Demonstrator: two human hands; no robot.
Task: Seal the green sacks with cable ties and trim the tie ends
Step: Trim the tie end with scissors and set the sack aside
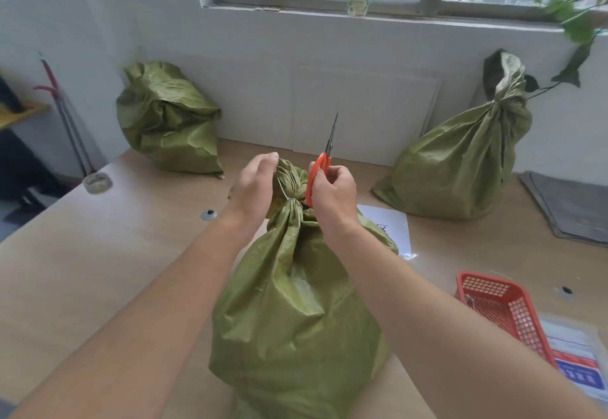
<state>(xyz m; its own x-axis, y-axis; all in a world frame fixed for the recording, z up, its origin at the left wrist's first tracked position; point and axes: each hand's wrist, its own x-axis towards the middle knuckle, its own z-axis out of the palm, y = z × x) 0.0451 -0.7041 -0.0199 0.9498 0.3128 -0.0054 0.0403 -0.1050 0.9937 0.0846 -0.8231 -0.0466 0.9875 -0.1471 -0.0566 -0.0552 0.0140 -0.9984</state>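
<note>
Trimming is judged the step in hand: the sack neck (291, 175) is gripped by the left hand (255, 185), scissors (325, 157) are clasped upright in the right hand (334, 193); the tie tail (282, 189) between them must be cut.

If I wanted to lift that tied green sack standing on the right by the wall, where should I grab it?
Probably the cinched neck of the tied sack, coming down from above. The sack stands upright, its fabric is bunched narrow there, and the flared top above it should stop a closed grip sliding off.
</note>
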